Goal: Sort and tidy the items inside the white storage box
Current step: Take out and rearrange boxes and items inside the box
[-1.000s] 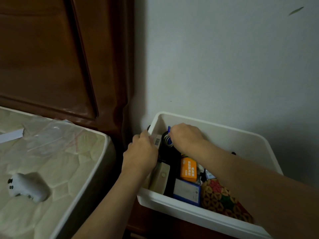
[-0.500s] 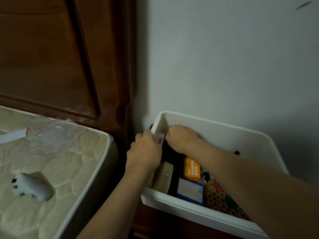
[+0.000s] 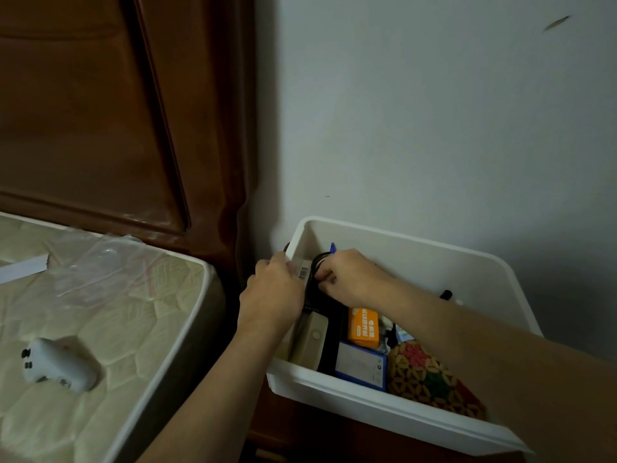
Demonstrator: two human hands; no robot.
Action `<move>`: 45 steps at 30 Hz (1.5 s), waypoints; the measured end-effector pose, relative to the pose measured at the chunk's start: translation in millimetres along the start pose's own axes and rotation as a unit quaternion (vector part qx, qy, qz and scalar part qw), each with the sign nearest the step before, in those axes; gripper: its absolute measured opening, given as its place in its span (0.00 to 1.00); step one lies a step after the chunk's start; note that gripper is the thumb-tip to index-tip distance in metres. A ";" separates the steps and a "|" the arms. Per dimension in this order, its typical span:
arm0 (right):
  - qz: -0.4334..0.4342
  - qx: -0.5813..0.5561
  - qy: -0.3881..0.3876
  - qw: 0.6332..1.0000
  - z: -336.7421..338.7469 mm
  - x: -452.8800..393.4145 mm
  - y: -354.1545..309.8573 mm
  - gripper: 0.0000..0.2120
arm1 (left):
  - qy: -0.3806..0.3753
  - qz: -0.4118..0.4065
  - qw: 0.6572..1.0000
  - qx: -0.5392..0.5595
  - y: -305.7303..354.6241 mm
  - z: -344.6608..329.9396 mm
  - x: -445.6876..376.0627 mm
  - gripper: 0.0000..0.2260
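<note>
Reaching into white box (image 3: 444, 426), 10 o'clock corner: left hand (image 3: 272, 295) grips barcoded slip (image 3: 303, 270) at wall; right hand (image 3: 350, 275) pinches black coiled item (image 3: 319, 262) just beside, touching, nearer.

Two bare forearms, no sleeves, watch or rings, ending in left hand (image 3: 272, 295) and right hand (image 3: 350, 279).

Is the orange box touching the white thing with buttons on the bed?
Apart. The head view shows the orange box inside the white storage box, and the white controller lying away on the mattress.
</note>
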State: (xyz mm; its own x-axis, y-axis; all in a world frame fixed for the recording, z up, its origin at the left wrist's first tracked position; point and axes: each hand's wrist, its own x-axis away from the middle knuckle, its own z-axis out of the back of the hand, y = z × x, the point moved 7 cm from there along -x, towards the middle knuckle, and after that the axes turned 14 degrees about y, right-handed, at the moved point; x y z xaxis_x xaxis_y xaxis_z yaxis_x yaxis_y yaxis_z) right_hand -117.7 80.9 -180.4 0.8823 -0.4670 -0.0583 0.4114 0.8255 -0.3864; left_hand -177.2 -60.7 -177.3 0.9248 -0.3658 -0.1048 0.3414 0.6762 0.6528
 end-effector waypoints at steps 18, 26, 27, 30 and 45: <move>0.089 0.090 -0.101 0.987 -35.2 83.4 -18.7 0.32 | 0.058 -0.024 0.997 -0.034 -7.8 26.6 53.7 0.25; 0.097 0.062 -0.057 0.992 -42.0 74.4 -13.0 0.29 | 0.076 -0.006 0.996 -0.055 -9.5 26.7 59.1 0.22; 0.105 0.059 -0.048 0.992 -40.2 74.0 -12.4 0.29 | 0.077 -0.005 0.996 -0.054 -9.7 27.0 58.6 0.22; 0.126 0.039 -0.020 0.991 -26.5 75.1 -13.5 0.31 | 0.075 -0.005 0.996 -0.047 -10.5 26.8 56.7 0.23; -0.074 -0.156 0.110 0.979 129.5 136.0 67.7 0.40 | 0.152 -0.130 0.972 -0.125 11.3 39.0 74.8 0.22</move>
State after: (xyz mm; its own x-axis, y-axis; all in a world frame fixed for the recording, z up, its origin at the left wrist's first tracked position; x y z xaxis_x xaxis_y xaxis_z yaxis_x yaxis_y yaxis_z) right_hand 59.8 114.4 -95.3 0.7337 -0.6592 -0.1646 0.4108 0.6233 -0.6654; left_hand -110.6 -105.4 -148.5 0.7953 -0.3655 -0.4836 0.5659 0.7335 0.3764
